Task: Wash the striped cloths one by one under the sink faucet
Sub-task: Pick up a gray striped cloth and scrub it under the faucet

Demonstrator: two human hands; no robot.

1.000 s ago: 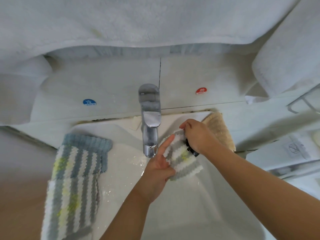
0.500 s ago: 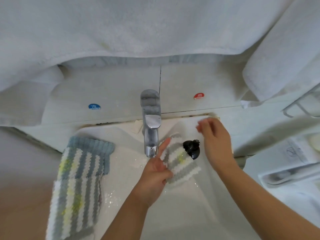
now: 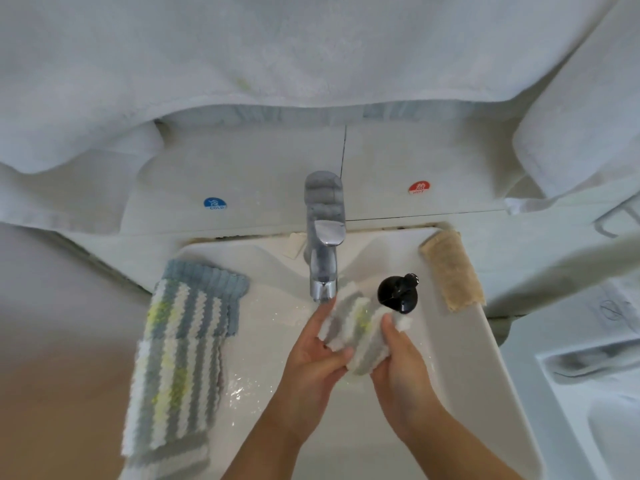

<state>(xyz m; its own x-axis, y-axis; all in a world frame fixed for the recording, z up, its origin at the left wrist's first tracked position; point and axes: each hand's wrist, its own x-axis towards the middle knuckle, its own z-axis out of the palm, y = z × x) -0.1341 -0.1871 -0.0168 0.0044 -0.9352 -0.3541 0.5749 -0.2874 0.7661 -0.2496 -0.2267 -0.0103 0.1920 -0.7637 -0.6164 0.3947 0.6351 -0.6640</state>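
1. Striped cloth (image 3: 360,332) bunched between both hands over the sink (image 3: 460,358), just near of the faucet (image 3: 323,258) spout; no stream clearly visible
2. Left hand (image 3: 317,355) grips the cloth's left side, index finger reaching toward the spout; right hand (image 3: 398,355) clasps the right side, thumb on top
3. Judgement: rub the folds against each other directly under the spout, turn the bundle so every stripe gets wet, and stay clear of the black pump bottle (image 3: 398,294) just beyond
4. Count: one striped cloth in the hands; striped pile (image 3: 180,348) draped over the left sink edge, seemingly two, layers hard to separate; one beige cloth (image 3: 450,271) on the far right rim; one faucet; one pump bottle; two stickers, blue cold (image 3: 214,204) and red hot (image 3: 419,187)
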